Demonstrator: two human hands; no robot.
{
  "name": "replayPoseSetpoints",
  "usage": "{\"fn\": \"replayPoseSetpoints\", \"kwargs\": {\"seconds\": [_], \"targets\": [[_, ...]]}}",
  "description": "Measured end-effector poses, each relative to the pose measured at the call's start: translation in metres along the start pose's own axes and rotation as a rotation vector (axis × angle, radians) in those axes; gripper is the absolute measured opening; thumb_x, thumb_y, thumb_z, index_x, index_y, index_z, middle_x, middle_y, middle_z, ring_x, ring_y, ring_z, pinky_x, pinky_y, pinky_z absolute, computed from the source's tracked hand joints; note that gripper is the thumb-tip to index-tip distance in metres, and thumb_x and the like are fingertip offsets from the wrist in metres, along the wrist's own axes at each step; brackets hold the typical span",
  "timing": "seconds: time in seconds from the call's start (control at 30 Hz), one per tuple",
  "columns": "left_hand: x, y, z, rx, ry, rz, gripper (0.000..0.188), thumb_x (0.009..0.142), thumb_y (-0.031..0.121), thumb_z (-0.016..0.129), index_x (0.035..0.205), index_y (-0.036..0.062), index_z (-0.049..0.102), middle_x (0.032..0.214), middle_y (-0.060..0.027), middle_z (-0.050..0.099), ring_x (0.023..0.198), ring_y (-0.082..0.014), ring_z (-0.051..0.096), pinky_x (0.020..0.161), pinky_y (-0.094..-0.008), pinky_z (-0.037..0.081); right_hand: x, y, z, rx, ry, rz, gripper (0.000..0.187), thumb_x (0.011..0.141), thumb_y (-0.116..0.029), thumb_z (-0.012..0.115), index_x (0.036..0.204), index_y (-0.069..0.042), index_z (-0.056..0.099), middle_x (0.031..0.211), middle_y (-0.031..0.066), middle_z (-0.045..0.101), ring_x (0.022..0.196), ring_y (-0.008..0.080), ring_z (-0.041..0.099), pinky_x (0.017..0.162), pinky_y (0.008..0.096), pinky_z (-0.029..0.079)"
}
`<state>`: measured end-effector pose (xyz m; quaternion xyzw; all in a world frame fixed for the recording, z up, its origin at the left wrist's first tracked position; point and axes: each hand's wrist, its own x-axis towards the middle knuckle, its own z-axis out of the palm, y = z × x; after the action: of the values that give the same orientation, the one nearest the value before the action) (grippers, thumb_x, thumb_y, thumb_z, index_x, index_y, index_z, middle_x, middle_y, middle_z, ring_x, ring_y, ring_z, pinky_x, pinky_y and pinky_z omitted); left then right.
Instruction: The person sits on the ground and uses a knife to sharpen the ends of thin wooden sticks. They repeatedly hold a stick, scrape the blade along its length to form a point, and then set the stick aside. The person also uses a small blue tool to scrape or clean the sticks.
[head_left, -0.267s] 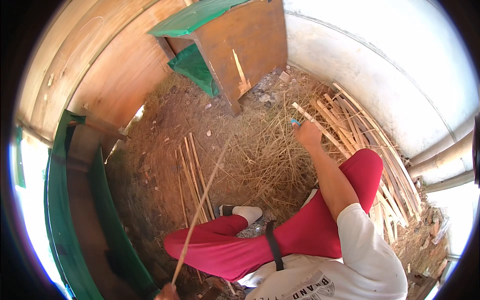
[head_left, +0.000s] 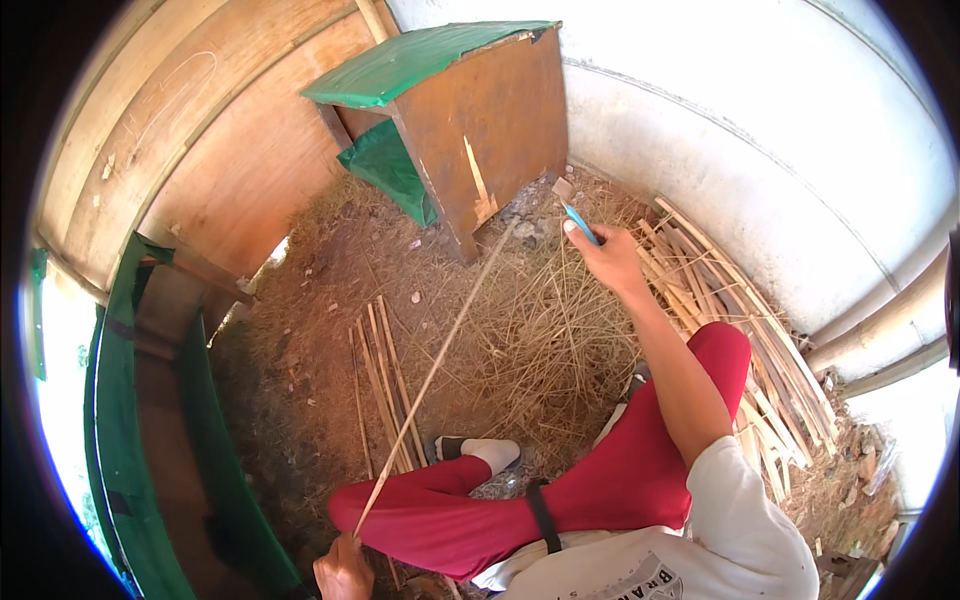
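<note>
My left hand (head_left: 343,568), at the lower left, is closed around the near end of a long thin bamboo strip (head_left: 437,362). The strip slants up and away over my left knee, its far end close to the foot of a brown wooden cabinet (head_left: 480,130). My right hand (head_left: 608,255) is raised over the straw, right of the strip's far end. It grips a slim blue tool (head_left: 581,224), which points up and left; its pale tip is too small to make out. The tool and the strip are apart.
Cut bamboo strips (head_left: 745,320) lie piled beside my right leg, with more strips (head_left: 380,375) on the dirt ahead of my left foot. Loose straw (head_left: 545,330) covers the middle. A green-covered shelf (head_left: 120,400) stands left; a white wall (head_left: 760,120) curves along the right.
My left hand has come further into view with the strip, whose far end now reaches nearer the cabinet. My right hand has turned, and more of the blue tool shows.
</note>
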<state>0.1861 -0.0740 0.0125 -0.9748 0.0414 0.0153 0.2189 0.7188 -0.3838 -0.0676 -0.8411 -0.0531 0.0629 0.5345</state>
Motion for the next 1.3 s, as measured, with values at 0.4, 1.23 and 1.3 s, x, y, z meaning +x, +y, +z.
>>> {"fn": "replayPoseSetpoints", "kwargs": {"seconds": [0.4, 1.23, 1.3], "targets": [[0.142, -0.019, 0.027, -0.788, 0.024, -0.367, 0.012, 0.096, 0.012, 0.065, 0.091, 0.0023, 0.07, 0.076, -0.0181, 0.064, 0.067, -0.0388, 0.064, 0.059, -0.0465, 0.048, -0.046, 0.032, 0.001, -0.209, -0.161, -0.085, 0.041, 0.068, -0.039, 0.094, 0.076, -0.004, 0.073, 0.06, 0.0079, 0.063, 0.052, 0.0178, 0.058, 0.054, 0.0353, 0.047], [0.319, -0.012, 0.092, -1.212, -0.109, -0.137, 0.018, 0.095, 0.016, 0.072, 0.105, 0.001, 0.077, 0.096, -0.0147, 0.075, 0.088, -0.0223, 0.066, 0.084, -0.0399, 0.052, -0.021, 0.053, 0.034, -0.546, 0.009, -0.638, 0.033, 0.079, -0.018, 0.083, 0.11, -0.013, 0.074, 0.124, 0.0016, 0.069, 0.087, 0.0291, 0.073, 0.075, 0.041, 0.06], [0.323, -0.007, 0.087, -1.223, -0.132, -0.222, 0.02, 0.095, 0.017, 0.073, 0.106, 0.0016, 0.078, 0.096, -0.0148, 0.076, 0.085, -0.0208, 0.066, 0.082, -0.0393, 0.052, -0.017, 0.06, 0.032, -0.553, 0.0, -0.648, 0.033, 0.079, -0.017, 0.083, 0.111, -0.013, 0.074, 0.121, 0.0018, 0.07, 0.088, 0.0292, 0.073, 0.075, 0.041, 0.06]]}}
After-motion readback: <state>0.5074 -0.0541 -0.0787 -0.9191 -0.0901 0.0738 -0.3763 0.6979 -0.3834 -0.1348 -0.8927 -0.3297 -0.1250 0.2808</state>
